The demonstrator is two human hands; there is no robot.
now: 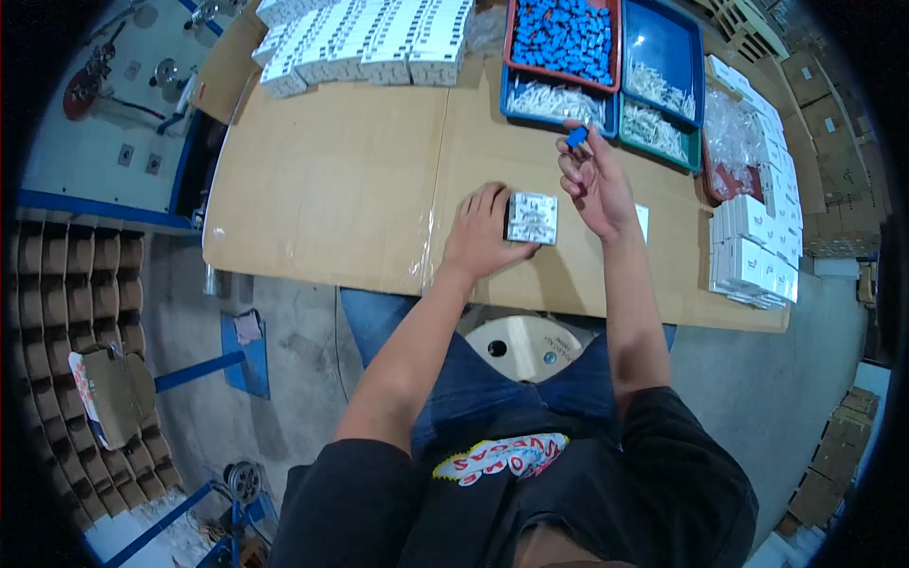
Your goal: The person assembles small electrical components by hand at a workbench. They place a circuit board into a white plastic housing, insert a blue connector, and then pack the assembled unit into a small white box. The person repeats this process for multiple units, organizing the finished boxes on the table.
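You sit at a cardboard-covered tabletop (341, 180). Your left hand (481, 237) rests flat on it, fingers spread open, touching the left side of a small white square part (532, 218) near the front edge. Your right hand (595, 185) is raised just beyond that part, its grip pinched shut on a small blue piece (577, 137) between fingertips. Behind it sit a red tray (562, 38) of blue pieces and blue trays (663, 52) of white pieces. Stacked white boxes (365, 38) line the far edge; more white boxes (757, 251) stand at right.
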